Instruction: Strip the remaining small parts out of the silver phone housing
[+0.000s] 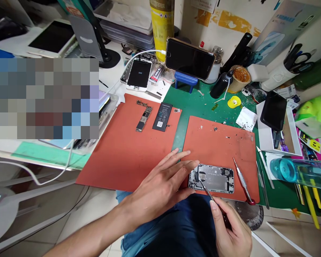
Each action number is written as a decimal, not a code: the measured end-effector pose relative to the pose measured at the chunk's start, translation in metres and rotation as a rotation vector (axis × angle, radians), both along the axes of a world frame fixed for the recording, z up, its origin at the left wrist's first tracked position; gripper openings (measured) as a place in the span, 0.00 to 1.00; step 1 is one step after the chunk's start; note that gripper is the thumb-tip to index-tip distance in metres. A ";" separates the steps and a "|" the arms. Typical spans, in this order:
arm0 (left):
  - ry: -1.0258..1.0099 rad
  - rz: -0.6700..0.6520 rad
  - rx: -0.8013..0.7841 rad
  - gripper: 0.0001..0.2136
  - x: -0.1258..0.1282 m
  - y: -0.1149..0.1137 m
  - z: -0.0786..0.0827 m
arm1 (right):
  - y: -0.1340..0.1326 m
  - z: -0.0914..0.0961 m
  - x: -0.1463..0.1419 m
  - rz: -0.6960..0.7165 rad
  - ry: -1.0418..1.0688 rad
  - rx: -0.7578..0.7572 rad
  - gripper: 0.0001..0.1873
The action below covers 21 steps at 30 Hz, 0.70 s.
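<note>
An opened phone housing (214, 178) lies on the right red mat (219, 142) near its front edge. My left hand (163, 182) rests flat beside it, fingers stretched out, fingertips touching the housing's left end. My right hand (230, 228) is closed around a thin metal tool (207, 191) whose tip reaches into the housing's left part. A screwdriver with a red end (242, 182) lies on the mat just right of the housing.
On the left red mat (123, 150) lie a logic board (143, 116) and a black battery (162, 116). A phone on a blue stand (189, 59), a yellow can (162, 25), a black bottle (222, 84), tweezers (262, 171) and a teal bottle (296, 171) crowd the bench.
</note>
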<state>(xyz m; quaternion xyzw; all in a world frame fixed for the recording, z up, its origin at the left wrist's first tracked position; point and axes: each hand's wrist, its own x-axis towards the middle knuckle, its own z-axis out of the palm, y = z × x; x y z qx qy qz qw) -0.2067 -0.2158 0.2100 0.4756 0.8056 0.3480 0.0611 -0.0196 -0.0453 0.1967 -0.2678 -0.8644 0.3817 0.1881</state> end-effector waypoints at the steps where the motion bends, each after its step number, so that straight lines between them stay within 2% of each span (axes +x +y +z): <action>1: 0.002 0.002 -0.003 0.26 0.000 0.000 0.000 | 0.000 0.000 0.000 0.005 -0.005 -0.011 0.12; 5: -0.007 0.002 -0.012 0.27 0.001 0.000 -0.001 | 0.001 0.001 -0.002 0.005 0.000 -0.028 0.14; 21: 0.002 0.000 -0.011 0.27 0.000 0.000 0.000 | 0.003 -0.001 -0.001 0.042 0.073 0.043 0.06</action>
